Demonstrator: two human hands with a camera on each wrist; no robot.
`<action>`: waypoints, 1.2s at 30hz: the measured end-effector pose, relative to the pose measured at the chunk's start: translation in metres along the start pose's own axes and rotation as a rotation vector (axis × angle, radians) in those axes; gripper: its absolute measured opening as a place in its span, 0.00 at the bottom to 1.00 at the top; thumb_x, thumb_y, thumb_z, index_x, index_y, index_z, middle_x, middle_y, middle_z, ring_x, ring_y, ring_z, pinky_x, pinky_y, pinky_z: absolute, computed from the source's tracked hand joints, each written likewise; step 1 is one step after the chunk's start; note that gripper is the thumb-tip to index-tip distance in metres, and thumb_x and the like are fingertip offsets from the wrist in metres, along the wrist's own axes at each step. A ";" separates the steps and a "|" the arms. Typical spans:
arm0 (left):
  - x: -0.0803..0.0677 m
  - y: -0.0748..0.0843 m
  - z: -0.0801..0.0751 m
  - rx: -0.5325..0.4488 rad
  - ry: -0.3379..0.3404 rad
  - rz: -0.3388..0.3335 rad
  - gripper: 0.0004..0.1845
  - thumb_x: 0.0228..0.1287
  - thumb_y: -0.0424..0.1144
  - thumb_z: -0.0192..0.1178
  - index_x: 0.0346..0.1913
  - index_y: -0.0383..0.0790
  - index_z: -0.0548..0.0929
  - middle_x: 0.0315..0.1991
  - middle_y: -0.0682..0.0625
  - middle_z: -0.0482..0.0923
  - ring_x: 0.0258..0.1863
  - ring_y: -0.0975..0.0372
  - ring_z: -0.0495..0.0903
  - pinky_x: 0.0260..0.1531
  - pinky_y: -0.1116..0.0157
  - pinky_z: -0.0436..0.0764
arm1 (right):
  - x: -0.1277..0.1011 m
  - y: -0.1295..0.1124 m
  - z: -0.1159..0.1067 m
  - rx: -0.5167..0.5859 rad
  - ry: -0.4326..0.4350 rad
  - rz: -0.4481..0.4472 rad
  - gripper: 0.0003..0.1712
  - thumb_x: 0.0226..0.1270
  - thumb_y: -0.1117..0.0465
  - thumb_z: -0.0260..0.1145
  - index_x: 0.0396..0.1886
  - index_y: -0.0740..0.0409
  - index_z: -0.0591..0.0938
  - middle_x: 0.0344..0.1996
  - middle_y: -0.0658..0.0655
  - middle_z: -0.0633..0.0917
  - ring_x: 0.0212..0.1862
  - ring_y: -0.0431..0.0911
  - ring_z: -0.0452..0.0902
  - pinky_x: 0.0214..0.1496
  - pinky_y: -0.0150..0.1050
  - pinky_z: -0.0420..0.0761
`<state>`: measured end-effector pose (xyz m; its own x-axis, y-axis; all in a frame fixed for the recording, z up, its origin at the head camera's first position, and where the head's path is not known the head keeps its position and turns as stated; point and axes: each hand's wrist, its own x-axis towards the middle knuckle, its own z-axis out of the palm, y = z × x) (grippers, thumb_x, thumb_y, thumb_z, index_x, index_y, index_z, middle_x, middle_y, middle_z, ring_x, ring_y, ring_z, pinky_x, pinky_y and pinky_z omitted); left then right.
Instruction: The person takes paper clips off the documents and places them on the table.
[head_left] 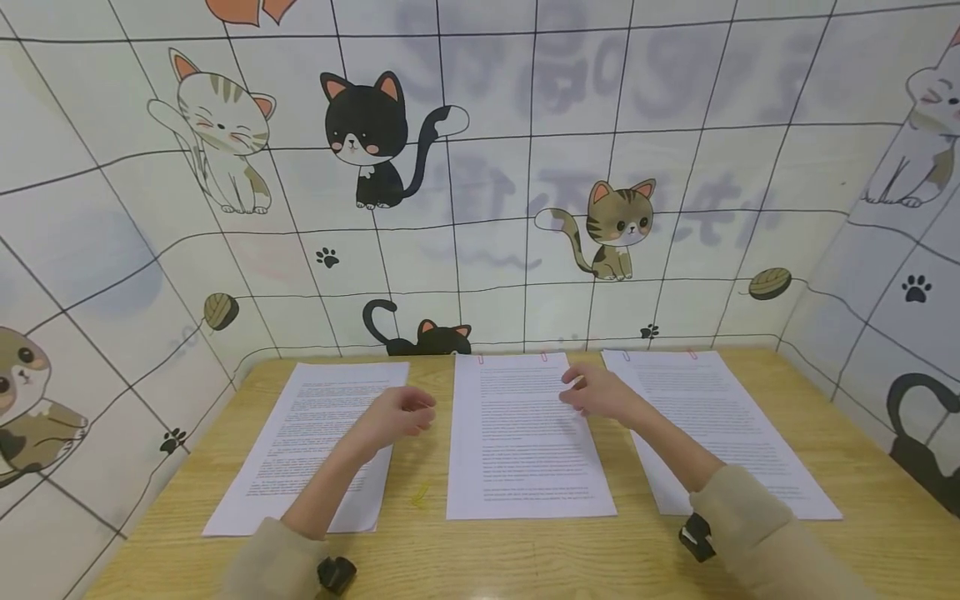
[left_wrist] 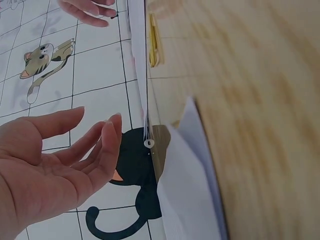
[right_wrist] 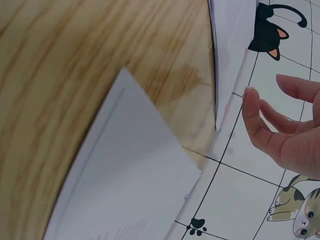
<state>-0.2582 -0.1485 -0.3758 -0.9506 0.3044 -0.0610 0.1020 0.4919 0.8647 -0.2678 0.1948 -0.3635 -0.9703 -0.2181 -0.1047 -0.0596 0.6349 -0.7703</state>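
No grip on anything: the left hand [head_left: 395, 414] hangs loosely curled over the right edge of the left sheet [head_left: 315, 442], and the right hand [head_left: 600, 394] hovers relaxed, fingers spread, above the middle sheet [head_left: 517, 437]. That middle page lies flat on the wooden surface [head_left: 862, 517], a red clip [head_left: 544, 357] on its far edge. It looks thin, light and floppy, probably easiest pinched at an edge or corner. Both forearms reach forward, wrists raised. The right sheet [head_left: 712, 417] lies untouched.
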 end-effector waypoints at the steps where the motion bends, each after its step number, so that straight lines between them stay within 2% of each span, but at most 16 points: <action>1: 0.001 0.001 0.001 0.000 -0.004 -0.007 0.17 0.71 0.33 0.58 0.57 0.25 0.78 0.46 0.38 0.83 0.44 0.52 0.84 0.49 0.56 0.83 | 0.000 0.004 -0.002 0.009 0.000 0.008 0.24 0.70 0.65 0.64 0.60 0.76 0.71 0.47 0.69 0.82 0.43 0.57 0.82 0.47 0.49 0.84; 3: 0.004 0.001 0.003 -0.013 -0.012 -0.026 0.18 0.70 0.33 0.59 0.58 0.25 0.77 0.47 0.38 0.83 0.45 0.51 0.84 0.49 0.55 0.83 | -0.001 0.011 -0.007 0.028 -0.004 0.023 0.25 0.70 0.65 0.64 0.60 0.77 0.70 0.45 0.69 0.82 0.41 0.55 0.82 0.47 0.48 0.84; 6: 0.009 0.001 0.006 -0.027 -0.023 -0.048 0.19 0.67 0.32 0.59 0.57 0.24 0.77 0.46 0.40 0.83 0.45 0.50 0.83 0.49 0.55 0.83 | 0.000 0.021 -0.013 0.059 -0.017 0.035 0.27 0.70 0.66 0.62 0.61 0.80 0.69 0.37 0.64 0.82 0.37 0.50 0.80 0.47 0.47 0.84; 10: 0.017 0.000 0.010 -0.034 -0.042 -0.051 0.20 0.65 0.31 0.59 0.57 0.24 0.77 0.46 0.41 0.83 0.42 0.52 0.83 0.49 0.55 0.82 | 0.001 0.029 -0.018 0.080 -0.030 0.056 0.27 0.69 0.67 0.60 0.61 0.82 0.68 0.29 0.60 0.80 0.34 0.48 0.78 0.46 0.46 0.84; 16: 0.025 0.002 0.015 -0.040 -0.074 -0.046 0.20 0.67 0.34 0.61 0.56 0.22 0.76 0.45 0.39 0.82 0.40 0.55 0.83 0.46 0.59 0.83 | 0.002 0.035 -0.021 0.089 -0.034 0.112 0.27 0.72 0.66 0.60 0.61 0.83 0.68 0.39 0.67 0.85 0.38 0.51 0.84 0.45 0.45 0.85; 20: 0.031 0.004 0.020 -0.049 -0.069 -0.080 0.23 0.67 0.35 0.63 0.58 0.21 0.75 0.44 0.40 0.82 0.38 0.58 0.81 0.45 0.61 0.82 | 0.005 0.037 -0.020 0.108 -0.032 0.130 0.26 0.72 0.66 0.60 0.61 0.84 0.69 0.43 0.70 0.85 0.41 0.52 0.85 0.46 0.45 0.85; 25: 0.037 0.005 0.026 -0.020 -0.043 -0.113 0.21 0.68 0.34 0.63 0.58 0.23 0.76 0.36 0.43 0.80 0.32 0.60 0.77 0.45 0.61 0.79 | 0.010 0.039 -0.015 0.163 -0.026 0.142 0.21 0.70 0.69 0.61 0.56 0.82 0.74 0.37 0.64 0.85 0.35 0.46 0.83 0.41 0.40 0.85; 29: 0.043 0.006 0.029 0.011 -0.030 -0.115 0.08 0.68 0.32 0.63 0.43 0.28 0.81 0.28 0.46 0.78 0.26 0.61 0.74 0.36 0.65 0.76 | 0.014 0.039 -0.011 0.190 -0.014 0.169 0.19 0.71 0.69 0.62 0.53 0.81 0.76 0.33 0.60 0.83 0.32 0.42 0.81 0.37 0.35 0.85; 32: 0.046 0.007 0.031 0.028 -0.019 -0.134 0.07 0.67 0.32 0.63 0.33 0.31 0.79 0.26 0.46 0.77 0.24 0.61 0.73 0.31 0.66 0.75 | 0.016 0.040 -0.011 0.211 -0.005 0.200 0.20 0.71 0.68 0.62 0.56 0.81 0.74 0.34 0.61 0.83 0.31 0.42 0.81 0.37 0.35 0.85; 36: 0.049 0.007 0.033 0.040 -0.004 -0.171 0.08 0.67 0.33 0.64 0.41 0.28 0.82 0.30 0.44 0.81 0.27 0.60 0.78 0.34 0.66 0.79 | 0.020 0.043 -0.012 0.231 -0.010 0.223 0.21 0.72 0.68 0.62 0.57 0.81 0.75 0.34 0.60 0.83 0.31 0.42 0.81 0.37 0.34 0.85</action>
<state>-0.2940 -0.1034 -0.3891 -0.9539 0.2168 -0.2074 -0.0493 0.5686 0.8211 -0.2926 0.2261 -0.3912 -0.9509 -0.1005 -0.2929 0.2106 0.4834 -0.8497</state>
